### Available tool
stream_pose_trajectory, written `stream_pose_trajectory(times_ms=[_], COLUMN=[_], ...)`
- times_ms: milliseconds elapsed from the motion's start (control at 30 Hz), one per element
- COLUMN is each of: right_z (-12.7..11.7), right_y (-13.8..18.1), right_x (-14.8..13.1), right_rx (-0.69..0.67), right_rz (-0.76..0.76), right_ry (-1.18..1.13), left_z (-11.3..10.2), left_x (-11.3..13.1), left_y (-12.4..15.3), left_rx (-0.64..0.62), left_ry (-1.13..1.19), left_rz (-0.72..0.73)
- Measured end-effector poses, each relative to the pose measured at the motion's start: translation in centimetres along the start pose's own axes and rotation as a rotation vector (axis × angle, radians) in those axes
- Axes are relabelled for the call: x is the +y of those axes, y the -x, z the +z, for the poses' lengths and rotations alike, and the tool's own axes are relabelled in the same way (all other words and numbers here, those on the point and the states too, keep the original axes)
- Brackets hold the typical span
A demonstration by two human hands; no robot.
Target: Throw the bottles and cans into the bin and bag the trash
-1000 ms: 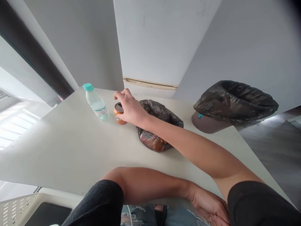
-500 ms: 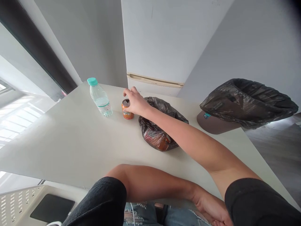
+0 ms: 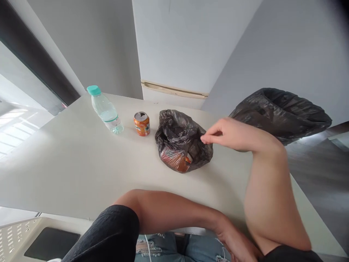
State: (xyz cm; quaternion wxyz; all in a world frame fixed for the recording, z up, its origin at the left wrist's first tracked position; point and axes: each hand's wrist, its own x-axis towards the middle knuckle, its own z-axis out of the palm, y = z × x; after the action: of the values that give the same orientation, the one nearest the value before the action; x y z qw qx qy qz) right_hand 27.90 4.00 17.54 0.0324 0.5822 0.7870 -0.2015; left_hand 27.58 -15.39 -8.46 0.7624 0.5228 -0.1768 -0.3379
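My right hand (image 3: pixel 226 134) is above the table's right half, thumb and fingers pinched together at the right rim of a small black plastic bag (image 3: pixel 174 122). The bag stands open and slumped, with something red and orange showing through its thin near side. An orange drink can (image 3: pixel 142 125) stands upright just left of the bag, its top opened. Farther left is a clear plastic bottle (image 3: pixel 105 111) with a turquoise cap and liquid in it. My left forearm lies across the table's near edge; my left hand (image 3: pixel 236 242) rests low by my lap, its fingers mostly hidden.
A larger black bag-lined bin (image 3: pixel 283 112) stands beyond the table's right side. Behind the white table (image 3: pixel 81 163) is a white fridge (image 3: pixel 174 47). A pale perforated basket (image 3: pixel 16 236) holding a dark flat object (image 3: pixel 51 243) is at bottom left.
My right hand has let go of the orange can and moved right to the small bag's rim. The can stays beside the bag. The view has shifted slightly; my left arm keeps its pose.
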Motion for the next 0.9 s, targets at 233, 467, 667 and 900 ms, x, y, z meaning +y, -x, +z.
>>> stream_pose_trajectory(times_ms=[233,467,667,900], right_z=[3.7,6.0,5.5,7.6], right_y=[-2.5,-5.6,-5.8,-7.6], right_x=[-0.6,-1.3,-0.4,0.0], right_rx=[-0.2,0.103,0.636,0.539], right_rz=[-0.121,-0.142,-0.068,-0.094], right_ry=[0.036,0.053,0.084,0.055], left_z=[0.7,0.6,0.9,1.0], left_x=[2.8,2.4,2.4,1.9], left_y=[2.1,2.6,2.6,2.7], left_rx=[0.033,0.048,0.06,0.057], left_ry=[-0.059,-0.046,-0.032,-0.072], left_rz=[-0.073,-0.139,-0.162,-0.109])
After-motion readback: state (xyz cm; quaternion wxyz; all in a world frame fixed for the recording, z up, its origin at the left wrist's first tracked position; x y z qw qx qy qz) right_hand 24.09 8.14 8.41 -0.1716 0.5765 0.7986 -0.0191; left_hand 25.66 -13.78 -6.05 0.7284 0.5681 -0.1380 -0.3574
